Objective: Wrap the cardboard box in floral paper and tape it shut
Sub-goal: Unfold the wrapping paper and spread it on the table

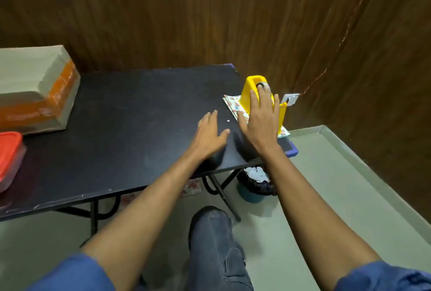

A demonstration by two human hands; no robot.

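A yellow tape dispenser [250,90] stands near the right end of the black table [130,115], on top of folded floral paper [233,103]. My right hand [262,118] reaches over the dispenser with fingers spread and straight, fingertips at its tape roll. My left hand [210,133] hovers flat just left of it, above the tabletop, holding nothing. A cardboard box [35,90] with orange tape bands sits at the table's far left end, well away from both hands.
A red-lidded plastic container [9,157] sits at the left edge of the table. Below the table's right end stands a bin with a black liner [254,185]. A wood-panelled wall runs behind. My knee [214,244] is below the table edge.
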